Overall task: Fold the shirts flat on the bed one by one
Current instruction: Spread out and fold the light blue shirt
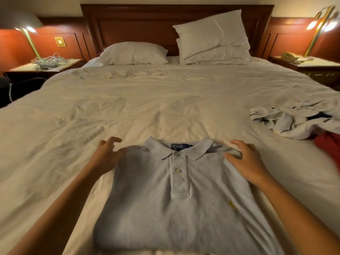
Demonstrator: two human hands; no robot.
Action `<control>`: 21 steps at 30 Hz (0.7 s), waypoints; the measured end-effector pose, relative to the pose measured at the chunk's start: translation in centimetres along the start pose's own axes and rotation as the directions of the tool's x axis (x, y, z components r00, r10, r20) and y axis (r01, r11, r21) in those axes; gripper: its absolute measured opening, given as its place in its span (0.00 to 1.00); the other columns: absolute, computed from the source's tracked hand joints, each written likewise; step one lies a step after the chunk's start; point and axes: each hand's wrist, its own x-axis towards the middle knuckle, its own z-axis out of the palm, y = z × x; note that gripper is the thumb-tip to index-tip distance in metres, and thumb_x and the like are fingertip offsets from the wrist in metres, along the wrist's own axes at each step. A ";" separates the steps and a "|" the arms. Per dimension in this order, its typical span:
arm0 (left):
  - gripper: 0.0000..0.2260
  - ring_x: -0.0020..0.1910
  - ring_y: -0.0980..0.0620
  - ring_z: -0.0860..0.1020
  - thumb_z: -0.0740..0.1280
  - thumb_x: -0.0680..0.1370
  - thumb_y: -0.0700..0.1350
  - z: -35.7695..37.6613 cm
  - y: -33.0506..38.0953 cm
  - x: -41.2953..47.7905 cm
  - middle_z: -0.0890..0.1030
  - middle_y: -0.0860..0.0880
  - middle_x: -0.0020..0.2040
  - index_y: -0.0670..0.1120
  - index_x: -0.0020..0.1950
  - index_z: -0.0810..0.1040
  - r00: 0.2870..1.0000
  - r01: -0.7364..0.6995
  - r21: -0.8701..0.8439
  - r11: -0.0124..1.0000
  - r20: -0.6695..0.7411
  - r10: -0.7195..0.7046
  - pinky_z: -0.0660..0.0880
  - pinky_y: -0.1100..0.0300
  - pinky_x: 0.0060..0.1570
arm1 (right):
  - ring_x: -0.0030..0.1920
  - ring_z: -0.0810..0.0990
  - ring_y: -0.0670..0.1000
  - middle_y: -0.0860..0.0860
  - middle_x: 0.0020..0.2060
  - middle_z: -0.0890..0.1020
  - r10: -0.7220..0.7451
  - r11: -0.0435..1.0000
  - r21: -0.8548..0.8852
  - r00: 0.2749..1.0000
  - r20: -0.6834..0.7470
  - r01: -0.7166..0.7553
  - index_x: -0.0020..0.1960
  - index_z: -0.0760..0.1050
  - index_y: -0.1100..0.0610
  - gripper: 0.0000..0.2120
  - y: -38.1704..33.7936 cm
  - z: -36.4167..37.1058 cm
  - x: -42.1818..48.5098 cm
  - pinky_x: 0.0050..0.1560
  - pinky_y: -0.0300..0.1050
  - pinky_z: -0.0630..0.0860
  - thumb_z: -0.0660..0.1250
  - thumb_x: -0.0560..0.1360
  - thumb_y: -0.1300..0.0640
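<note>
A light blue polo shirt (176, 203) lies folded, front up, with its collar away from me, on the near part of the white bed (147, 107). My left hand (107, 153) is at the shirt's left shoulder edge, its fingers loosely curled and lifted, holding nothing. At the right shoulder, my right hand (245, 160) has a small bunch of fabric gathered between thumb and fingers. The shirt's bottom edge runs out of view at the frame's lower border.
A heap of crumpled pale shirts (294, 122) lies at the bed's right side, with a red garment (329, 148) beside it. Pillows (134, 53) lean at the headboard. Nightstands with lamps flank the bed; the left nightstand (46, 67) holds tangled cables.
</note>
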 end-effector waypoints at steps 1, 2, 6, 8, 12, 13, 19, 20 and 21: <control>0.20 0.56 0.44 0.77 0.68 0.79 0.54 -0.4 0.2 -1.6 0.74 0.40 0.63 0.48 0.69 0.72 0.999 0.031 -0.057 0.998 0.025 -0.030 0.74 0.52 0.57 | 0.60 0.76 0.59 0.57 0.58 0.75 0.040 0.998 0.041 0.999 -0.022 -0.039 0.66 0.73 0.48 0.22 0.2 -0.5 -1.7 0.64 0.56 0.72 0.73 0.74 0.49; 0.19 0.52 0.44 0.80 0.67 0.79 0.55 -0.6 0.4 -3.5 0.77 0.41 0.61 0.49 0.67 0.72 0.995 0.072 -0.115 0.991 0.071 -0.064 0.77 0.52 0.52 | 0.57 0.78 0.58 0.56 0.56 0.77 0.079 0.993 0.084 0.997 -0.019 -0.077 0.66 0.74 0.49 0.21 0.4 -1.0 -3.4 0.61 0.54 0.74 0.72 0.74 0.49; 0.15 0.47 0.46 0.81 0.67 0.78 0.59 -0.6 1.0 -10.7 0.81 0.44 0.54 0.54 0.61 0.74 0.979 0.160 -0.172 0.972 0.153 -0.134 0.75 0.54 0.44 | 0.50 0.81 0.52 0.50 0.49 0.83 0.153 0.970 0.177 0.983 0.102 -0.169 0.58 0.77 0.47 0.13 0.2 -2.0 -10.4 0.54 0.50 0.77 0.72 0.74 0.49; 0.15 0.49 0.46 0.79 0.67 0.78 0.59 -0.3 1.1 -13.4 0.79 0.44 0.54 0.55 0.62 0.74 0.986 0.150 -0.163 0.975 0.095 -0.136 0.72 0.54 0.47 | 0.49 0.81 0.51 0.51 0.48 0.83 0.147 0.964 0.209 0.984 0.099 -0.164 0.56 0.77 0.46 0.12 -0.2 -2.3 -13.0 0.52 0.49 0.77 0.74 0.74 0.50; 0.11 0.55 0.43 0.78 0.67 0.79 0.57 0.5 1.1 -17.0 0.81 0.45 0.58 0.56 0.58 0.76 0.997 0.063 -0.132 0.989 -0.039 -0.069 0.67 0.56 0.47 | 0.56 0.80 0.56 0.51 0.52 0.83 0.095 0.981 0.168 0.995 0.010 -0.095 0.56 0.76 0.45 0.14 -1.0 -2.1 -16.9 0.51 0.47 0.73 0.74 0.73 0.47; 0.09 0.54 0.43 0.79 0.67 0.79 0.57 0.6 1.2 -17.6 0.81 0.47 0.57 0.57 0.56 0.76 0.996 0.048 -0.120 0.992 -0.071 -0.057 0.67 0.56 0.46 | 0.55 0.80 0.57 0.52 0.52 0.83 0.081 0.987 0.137 0.997 -0.007 -0.079 0.57 0.76 0.46 0.15 -1.3 -2.0 -17.6 0.49 0.46 0.71 0.73 0.73 0.45; 0.04 0.48 0.46 0.82 0.68 0.79 0.53 0.7 0.9 -19.7 0.85 0.50 0.48 0.56 0.48 0.81 0.970 -0.085 -0.117 0.989 -0.237 0.055 0.73 0.55 0.44 | 0.52 0.81 0.61 0.58 0.49 0.85 0.030 0.995 0.094 0.993 -0.114 -0.020 0.59 0.78 0.52 0.12 -2.5 -2.6 -18.3 0.45 0.47 0.70 0.68 0.78 0.49; 0.03 0.49 0.45 0.82 0.69 0.79 0.51 0.2 0.6 -19.7 0.86 0.49 0.48 0.55 0.47 0.82 0.963 -0.106 -0.122 0.987 -0.260 0.071 0.73 0.55 0.45 | 0.52 0.81 0.61 0.58 0.50 0.85 0.022 0.994 0.113 0.991 -0.132 -0.007 0.58 0.78 0.53 0.11 -2.3 -3.0 -18.2 0.45 0.47 0.70 0.68 0.78 0.50; 0.04 0.49 0.45 0.82 0.69 0.79 0.50 -0.2 0.2 -19.6 0.86 0.48 0.48 0.54 0.47 0.83 0.959 -0.116 -0.103 0.988 -0.269 0.085 0.74 0.55 0.46 | 0.52 0.82 0.62 0.58 0.50 0.85 0.012 0.994 0.111 0.990 -0.137 0.004 0.57 0.79 0.54 0.10 -2.0 -3.3 -18.2 0.45 0.47 0.71 0.68 0.79 0.51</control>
